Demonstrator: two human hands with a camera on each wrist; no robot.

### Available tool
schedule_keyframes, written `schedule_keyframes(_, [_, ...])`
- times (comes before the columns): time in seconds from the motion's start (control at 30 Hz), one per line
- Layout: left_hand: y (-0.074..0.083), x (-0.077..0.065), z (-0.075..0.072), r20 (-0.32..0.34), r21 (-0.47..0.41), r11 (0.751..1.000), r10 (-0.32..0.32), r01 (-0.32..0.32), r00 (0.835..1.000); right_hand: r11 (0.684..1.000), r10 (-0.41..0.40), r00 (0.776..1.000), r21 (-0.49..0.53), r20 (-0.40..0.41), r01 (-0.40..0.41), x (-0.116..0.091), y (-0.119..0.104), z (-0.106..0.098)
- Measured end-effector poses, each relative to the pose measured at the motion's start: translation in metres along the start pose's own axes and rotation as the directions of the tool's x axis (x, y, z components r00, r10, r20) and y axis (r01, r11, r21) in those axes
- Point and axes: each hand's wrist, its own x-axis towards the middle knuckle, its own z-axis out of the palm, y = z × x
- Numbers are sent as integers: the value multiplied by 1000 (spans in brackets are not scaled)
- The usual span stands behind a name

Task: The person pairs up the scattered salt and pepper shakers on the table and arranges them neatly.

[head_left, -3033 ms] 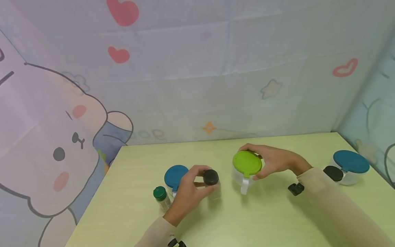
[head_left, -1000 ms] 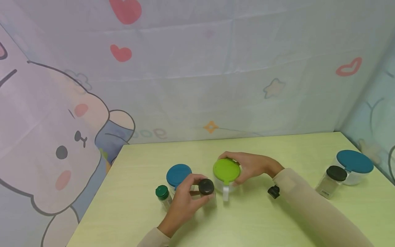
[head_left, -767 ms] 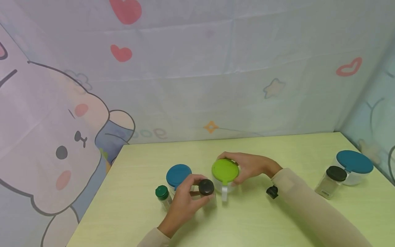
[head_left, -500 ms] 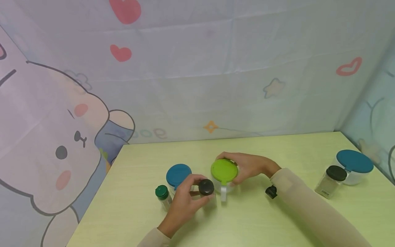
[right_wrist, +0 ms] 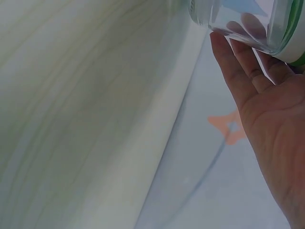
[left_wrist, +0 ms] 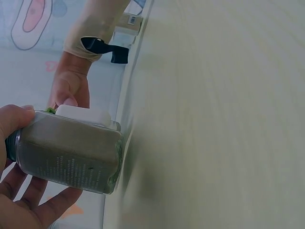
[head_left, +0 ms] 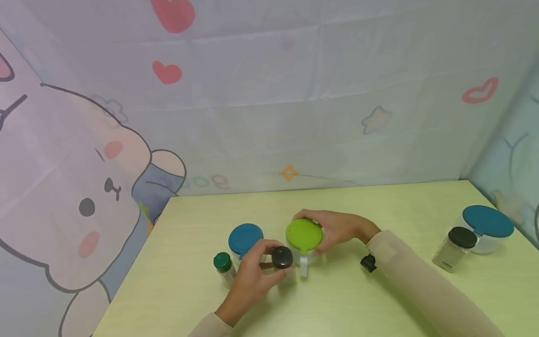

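My left hand (head_left: 253, 274) grips a spice jar (head_left: 282, 258) by its upper part, below the black cap. The left wrist view shows the same clear glass jar (left_wrist: 71, 152), full of grey-brown powder, between thumb and fingers. Just to its right, my right hand (head_left: 338, 228) wraps round a clear seasoning pot (head_left: 304, 235) with a lime-green lid and a white handle facing me. In the right wrist view, fingers (right_wrist: 248, 67) curve under the pot's glass side (right_wrist: 243, 21). The two containers stand close together, the pot slightly farther back.
Left of my left hand are a blue-lidded pot (head_left: 246, 238), partly hidden, and a small green-capped shaker (head_left: 223, 263). At the far right, a black-capped jar (head_left: 455, 252) stands before another blue-lidded pot (head_left: 487, 221). A printed cloth hangs behind the pale yellow table (head_left: 337, 309).
My right hand has brought the green-lidded pot leftward, up beside the black-capped jar, moving only slightly in the last second. My left hand keeps its grip, slightly nearer me.
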Motion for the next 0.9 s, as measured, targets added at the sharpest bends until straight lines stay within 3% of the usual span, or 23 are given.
schedule_keyframes(0.9, [1, -2, -1, -5, 11, 1000, -17, 17, 1000, 1000, -4, 1000, 12, 31, 3, 12, 2, 4])
